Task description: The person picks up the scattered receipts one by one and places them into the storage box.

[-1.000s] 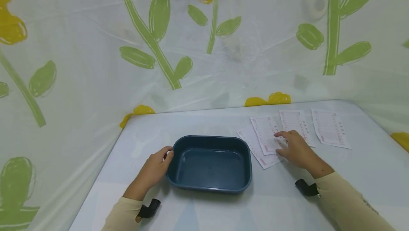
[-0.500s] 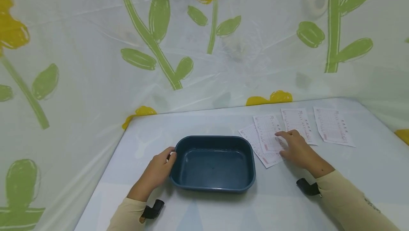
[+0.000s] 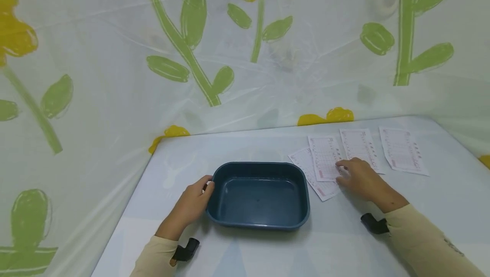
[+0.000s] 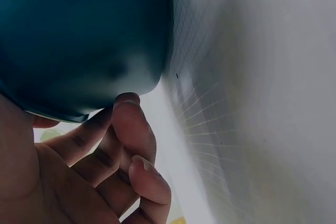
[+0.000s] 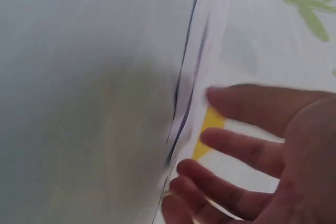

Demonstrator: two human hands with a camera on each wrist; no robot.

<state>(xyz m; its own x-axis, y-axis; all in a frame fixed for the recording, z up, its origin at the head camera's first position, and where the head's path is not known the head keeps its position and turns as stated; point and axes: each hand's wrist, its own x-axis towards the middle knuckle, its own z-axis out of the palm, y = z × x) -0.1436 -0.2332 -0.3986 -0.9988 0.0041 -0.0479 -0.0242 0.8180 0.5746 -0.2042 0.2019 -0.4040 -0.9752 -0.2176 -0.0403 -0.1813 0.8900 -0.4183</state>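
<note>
Head view: we're seeing right hand (image 3: pixel 361 180), fingers loosely spread, resting on paper slips (image 3: pixel 325 164) lying just right of tub (image 3: pixel 260 194); left hand (image 3: pixel 193 202) gripping tub's left rim.

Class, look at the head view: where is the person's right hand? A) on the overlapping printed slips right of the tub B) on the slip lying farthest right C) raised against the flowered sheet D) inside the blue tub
A: the right hand rests with its fingertips on the overlapping printed slips, beside the blue tub.
</note>
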